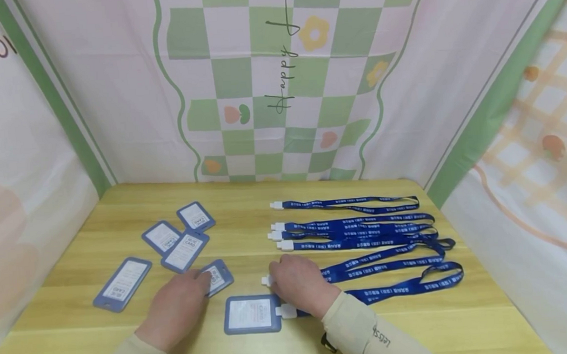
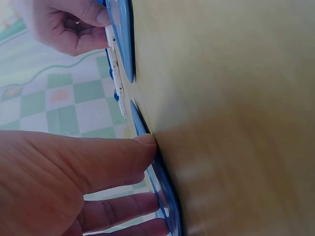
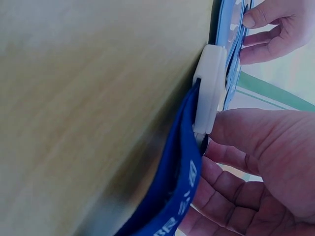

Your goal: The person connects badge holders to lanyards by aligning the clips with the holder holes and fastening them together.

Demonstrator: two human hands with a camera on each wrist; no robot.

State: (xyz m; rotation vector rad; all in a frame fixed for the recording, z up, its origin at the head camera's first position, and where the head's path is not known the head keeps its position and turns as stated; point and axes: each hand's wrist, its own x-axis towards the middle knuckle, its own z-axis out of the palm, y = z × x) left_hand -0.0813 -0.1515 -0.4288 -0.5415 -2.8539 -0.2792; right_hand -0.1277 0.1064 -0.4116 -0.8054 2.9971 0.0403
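Head view: beyond and left of the clipped badge holder (image 1: 252, 314), the left hand (image 1: 181, 302) grips a loose badge holder (image 1: 225, 276); beyond that landmark's right corner, the right hand (image 1: 297, 282) pinches a white clip (image 1: 266, 280). Lanyards (image 1: 360, 242) lie right of it, clips leftward, probably for reach. Left wrist: the thumb (image 2: 118, 160) takes the loose badge holder's edge, likely for its thinness. Right wrist: the landmark's fastener (image 3: 211, 73) partly hides the pinch.

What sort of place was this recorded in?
Probably a small curtained-off indoor workspace: printed curtains surround a wood-grain table on three sides, with card holders and blue lanyards laid out on top.
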